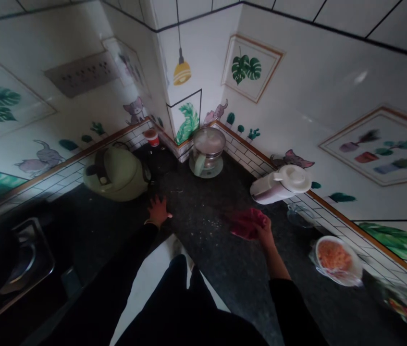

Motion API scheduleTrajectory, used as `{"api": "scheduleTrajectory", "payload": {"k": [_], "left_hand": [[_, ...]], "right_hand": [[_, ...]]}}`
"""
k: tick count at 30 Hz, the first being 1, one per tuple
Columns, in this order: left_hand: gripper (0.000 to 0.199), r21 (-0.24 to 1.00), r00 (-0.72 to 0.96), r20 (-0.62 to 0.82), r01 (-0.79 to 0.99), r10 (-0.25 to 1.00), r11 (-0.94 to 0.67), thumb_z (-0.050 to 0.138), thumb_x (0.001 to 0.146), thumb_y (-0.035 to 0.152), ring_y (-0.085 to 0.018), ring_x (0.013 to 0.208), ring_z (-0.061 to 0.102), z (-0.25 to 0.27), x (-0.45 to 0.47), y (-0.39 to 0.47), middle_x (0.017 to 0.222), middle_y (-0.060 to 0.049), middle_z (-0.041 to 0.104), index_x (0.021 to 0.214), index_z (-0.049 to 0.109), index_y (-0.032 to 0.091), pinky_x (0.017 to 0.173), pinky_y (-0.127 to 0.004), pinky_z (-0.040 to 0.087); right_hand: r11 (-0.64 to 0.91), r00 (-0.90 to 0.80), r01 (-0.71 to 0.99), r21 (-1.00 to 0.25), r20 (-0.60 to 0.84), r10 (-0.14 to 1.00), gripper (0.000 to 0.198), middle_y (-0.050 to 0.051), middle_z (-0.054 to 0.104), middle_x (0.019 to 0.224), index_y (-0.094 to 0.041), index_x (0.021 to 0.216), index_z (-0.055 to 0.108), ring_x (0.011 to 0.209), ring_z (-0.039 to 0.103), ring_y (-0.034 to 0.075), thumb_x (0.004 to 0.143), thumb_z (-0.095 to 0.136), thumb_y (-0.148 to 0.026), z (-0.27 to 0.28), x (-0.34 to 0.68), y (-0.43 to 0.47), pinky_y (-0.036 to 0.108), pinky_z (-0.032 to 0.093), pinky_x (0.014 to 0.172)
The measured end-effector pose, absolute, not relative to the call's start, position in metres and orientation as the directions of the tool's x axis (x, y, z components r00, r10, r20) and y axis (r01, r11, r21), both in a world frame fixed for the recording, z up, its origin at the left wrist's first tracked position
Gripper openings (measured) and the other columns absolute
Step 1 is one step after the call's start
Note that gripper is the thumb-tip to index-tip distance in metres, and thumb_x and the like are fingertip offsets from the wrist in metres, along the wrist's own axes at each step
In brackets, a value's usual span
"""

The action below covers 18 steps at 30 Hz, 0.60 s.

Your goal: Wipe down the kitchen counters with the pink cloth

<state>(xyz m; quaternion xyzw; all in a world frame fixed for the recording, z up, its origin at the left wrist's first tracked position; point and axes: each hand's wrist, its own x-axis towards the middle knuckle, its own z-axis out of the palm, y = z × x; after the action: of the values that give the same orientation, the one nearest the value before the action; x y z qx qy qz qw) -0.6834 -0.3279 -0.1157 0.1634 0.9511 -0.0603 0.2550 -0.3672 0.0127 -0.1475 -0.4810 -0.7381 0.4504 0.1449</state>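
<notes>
My right hand [265, 232] grips a dark red cloth [245, 225] that lies bunched against the dark countertop [203, 259]. To the cloth's left, pale crumbs [208, 223] are scattered over the surface. My left hand [158, 211] rests flat on the counter with its fingers spread, holding nothing. Just beyond it sits a green rice cooker [117, 174]. Behind the cloth, near the wall, stands a white lidded pitcher [281, 183].
In the corner is a small clear-sided pot [208, 146], with a red cup [151, 137] to its left. Along the right wall are a glass lid [300, 215] and a white bowl of shredded orange food [335, 257]. A gas stove [26, 269] is at the left.
</notes>
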Motion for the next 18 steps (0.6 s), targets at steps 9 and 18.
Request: {"api": "scheduleTrajectory", "payload": {"k": [9, 18], "left_hand": [[0.098, -0.040, -0.819, -0.478, 0.380, 0.317, 0.924, 0.082, 0.083, 0.045, -0.048, 0.156, 0.028, -0.114, -0.686, -0.329, 0.172, -0.027, 0.020, 0.163, 0.032, 0.023, 0.111, -0.065, 0.046], [0.100, -0.072, -0.810, -0.484, 0.413, 0.330, 0.908, 0.079, 0.084, 0.051, -0.050, 0.155, 0.028, -0.113, -0.684, -0.326, 0.171, -0.029, 0.020, 0.165, 0.028, 0.021, 0.109, -0.065, 0.047]], "right_hand": [[0.362, -0.404, 0.844, -0.395, -0.026, 0.914, 0.098, 0.026, 0.026, 0.170, -0.016, 0.158, 0.039, 0.156, 0.026, 0.046, 0.076, 0.072, -0.058, -0.172, -0.352, -0.048, 0.065, 0.028, 0.122], [0.106, -0.084, 0.801, -0.590, 0.064, 0.994, 0.072, 0.020, 0.061, 0.138, -0.016, 0.141, 0.056, 0.139, 0.049, 0.037, 0.071, 0.043, -0.010, -0.158, -0.366, -0.021, 0.060, 0.032, 0.117]]}}
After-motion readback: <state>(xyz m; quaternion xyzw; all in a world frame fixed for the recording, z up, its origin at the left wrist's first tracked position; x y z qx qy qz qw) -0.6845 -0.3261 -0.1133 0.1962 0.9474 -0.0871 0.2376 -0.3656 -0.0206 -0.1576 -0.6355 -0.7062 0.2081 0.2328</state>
